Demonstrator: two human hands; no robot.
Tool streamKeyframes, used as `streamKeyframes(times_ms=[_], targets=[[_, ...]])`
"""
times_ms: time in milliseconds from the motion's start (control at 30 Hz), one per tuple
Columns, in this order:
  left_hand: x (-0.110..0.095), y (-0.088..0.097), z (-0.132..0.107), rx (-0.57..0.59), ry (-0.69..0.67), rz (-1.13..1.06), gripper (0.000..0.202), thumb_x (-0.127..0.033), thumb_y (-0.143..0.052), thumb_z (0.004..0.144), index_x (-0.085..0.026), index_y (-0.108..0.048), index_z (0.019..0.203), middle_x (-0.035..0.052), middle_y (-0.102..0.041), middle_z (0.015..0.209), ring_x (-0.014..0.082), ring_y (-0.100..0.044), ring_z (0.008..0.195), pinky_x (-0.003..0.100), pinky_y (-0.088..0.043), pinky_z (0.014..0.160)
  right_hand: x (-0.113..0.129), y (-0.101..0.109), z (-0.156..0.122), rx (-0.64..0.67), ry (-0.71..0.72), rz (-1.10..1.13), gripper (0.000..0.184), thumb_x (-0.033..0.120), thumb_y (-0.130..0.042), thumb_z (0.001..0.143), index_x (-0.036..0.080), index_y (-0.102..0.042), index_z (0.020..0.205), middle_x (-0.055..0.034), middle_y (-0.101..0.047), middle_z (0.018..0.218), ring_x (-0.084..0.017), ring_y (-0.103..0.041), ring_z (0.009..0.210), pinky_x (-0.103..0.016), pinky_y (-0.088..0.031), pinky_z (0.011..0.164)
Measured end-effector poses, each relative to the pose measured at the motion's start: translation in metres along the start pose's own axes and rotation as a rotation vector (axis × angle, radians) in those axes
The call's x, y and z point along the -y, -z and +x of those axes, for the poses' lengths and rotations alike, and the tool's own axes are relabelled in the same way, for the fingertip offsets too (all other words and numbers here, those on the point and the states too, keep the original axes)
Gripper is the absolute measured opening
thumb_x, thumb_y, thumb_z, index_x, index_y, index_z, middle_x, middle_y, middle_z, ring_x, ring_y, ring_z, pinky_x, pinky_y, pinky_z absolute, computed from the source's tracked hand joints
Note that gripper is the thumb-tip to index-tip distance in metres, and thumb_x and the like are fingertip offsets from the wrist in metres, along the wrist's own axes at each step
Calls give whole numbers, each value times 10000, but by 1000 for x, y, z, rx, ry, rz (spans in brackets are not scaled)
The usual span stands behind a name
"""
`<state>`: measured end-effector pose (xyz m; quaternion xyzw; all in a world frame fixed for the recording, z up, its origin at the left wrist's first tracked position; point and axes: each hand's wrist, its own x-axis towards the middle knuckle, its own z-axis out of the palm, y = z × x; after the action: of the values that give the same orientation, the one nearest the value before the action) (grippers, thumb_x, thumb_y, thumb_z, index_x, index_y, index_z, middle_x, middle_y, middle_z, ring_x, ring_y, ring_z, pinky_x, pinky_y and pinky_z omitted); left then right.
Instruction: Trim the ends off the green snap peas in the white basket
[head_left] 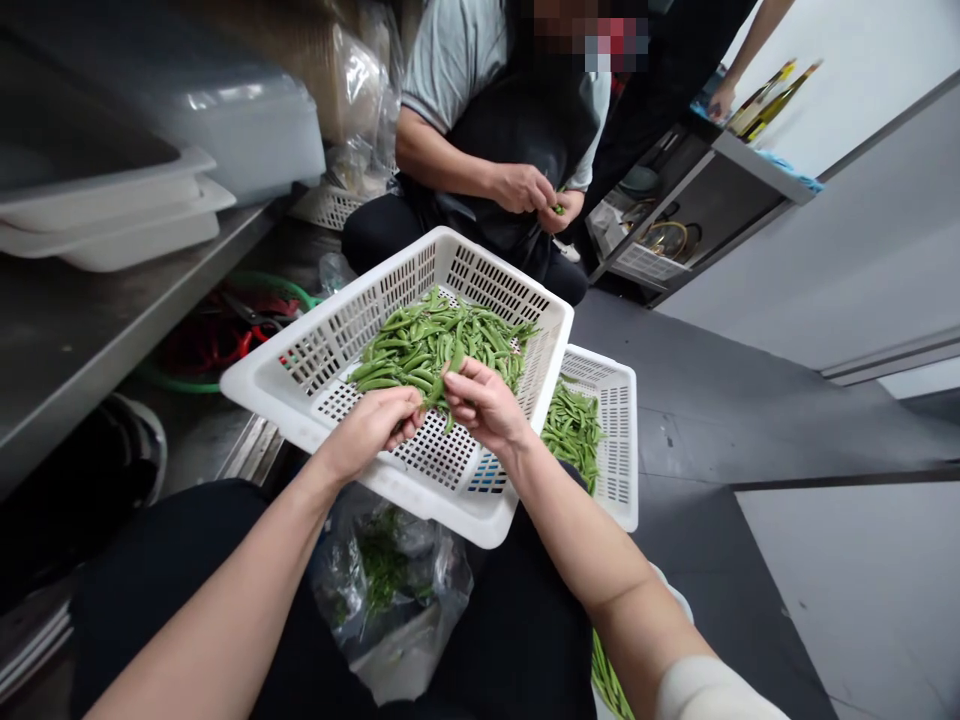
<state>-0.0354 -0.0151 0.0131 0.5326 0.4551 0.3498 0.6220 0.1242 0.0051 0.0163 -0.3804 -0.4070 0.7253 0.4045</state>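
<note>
left hand | right hand | both hands pinching one pea pod | above basket

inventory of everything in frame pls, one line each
upper basket: 1, white, centre, overlapping the lower one
lower basket: 1, white, beneath and to the right
pea pods: heap, green, in upper basket; more in lower basket
plastic bag: 1, clear, green scraps inside, between the knees
trays: at least 2 stacked, white, steel shelf at left
tub: 1, translucent, lidded, behind trays
hose: 1, green, under shelf
bottles: 2, yellowish, top right
co-worker: 1, seated opposite, hands together
left hand: pinches pod over upper basket
right hand: pinches same pod
</note>
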Motion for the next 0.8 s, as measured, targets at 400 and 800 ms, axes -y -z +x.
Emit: streamKeyframes(times_ms=[400,800], targets=[[-17,8,-10,171,-191,233,367,-401,-507,733,-199,-355,467,-32,-346,487,102,-326,482,236,-264,461,-4,15,14,413,-374,-51,636,774,-325,781,170,-444,619,73,-400,338,-24,-212,243,-157,-130,281],[-9,6,-1,-169,-51,-294,321,-321,-598,691,-182,-384,496,-50,-348,464,53,-281,418,167,-219,393,-6,-30,-4,71,196,-527,315,448,-575,814,154,-583,700,33,-577,538,-41,-402,397,-173,-319,413]])
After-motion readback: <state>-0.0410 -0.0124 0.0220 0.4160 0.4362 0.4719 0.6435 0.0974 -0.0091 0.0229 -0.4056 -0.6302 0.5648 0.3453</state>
